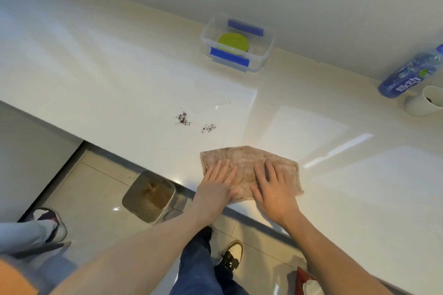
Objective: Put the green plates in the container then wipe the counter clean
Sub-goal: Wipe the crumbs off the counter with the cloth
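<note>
**Status: plates stowed, cloth flat at the near edge of the table**

**Containers and contents**
- Clear plastic container [237, 42]: rectangular, lidless, with rounded corners and blue clip latches on its two long sides. It stands near the far edge of the table [96, 74], close to the wall.
- Green plates [233, 42]: round, smooth, lime-coloured, lying flat inside the container. The number in the stack cannot be determined.
- White cup [425, 103]: stands at the right edge of the view; dark specks are visible on its inner wall.
- Blue bottle [411, 73]: transparent plastic with a printed blue label, just beside the cup on its far side.
- Metal bin [149, 196]: square, brushed steel, open top, standing on the tiled floor below the near edge of the table.

**Surfaces and materials**
- The table is white, glossy and reflective.
- Brown crumbs [183, 120] lie in two small scattered patches near the middle of the table.
- A thin clear puddle [213, 102] lies just beyond the crumbs.
- Cloth [249, 163]: beige-brown, coarse-textured, spread as a flat rough rectangle at the near edge of the table.

**Hands**
- Left hand [217, 184]: open, fingers extended, palm pressed on the left part of the cloth.
- Right hand [275, 189]: open, fingers spread, palm pressed on the right part of the cloth.
- Neither hand grips anything.
</note>
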